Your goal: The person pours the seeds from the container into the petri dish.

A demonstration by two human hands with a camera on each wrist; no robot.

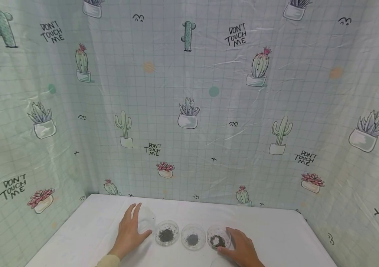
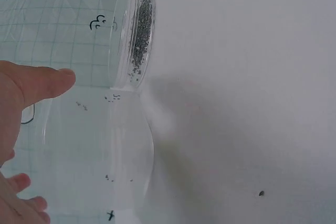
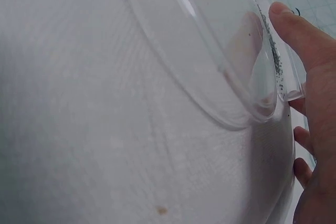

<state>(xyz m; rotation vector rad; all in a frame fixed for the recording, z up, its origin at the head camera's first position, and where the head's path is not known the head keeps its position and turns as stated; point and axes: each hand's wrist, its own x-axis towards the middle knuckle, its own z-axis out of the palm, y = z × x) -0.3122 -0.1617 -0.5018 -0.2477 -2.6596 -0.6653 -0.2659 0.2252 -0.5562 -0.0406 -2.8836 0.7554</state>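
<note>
My left hand (image 1: 129, 231) is at the left of a clear, see-through vessel (image 2: 100, 150) with a few dark specks on it. Thumb and fingers stand spread apart on either side of it. To its right, three clear petri dishes sit in a row: the left dish (image 1: 166, 233) has dark granules, the middle dish (image 1: 193, 237) a smaller grey heap. In the right dish (image 1: 214, 231) lie dark granules with a pale patch. My right hand (image 1: 242, 246) holds that dish at its right side, thumb on the near rim, fingers at the far rim.
Another clear round piece (image 3: 173, 61) lies in front of the right dish, partly cut off in the head view. Stray specks (image 2: 261, 193) dot the white table (image 1: 276, 230). A cactus-print sheet (image 1: 189, 74) rises behind and at both sides.
</note>
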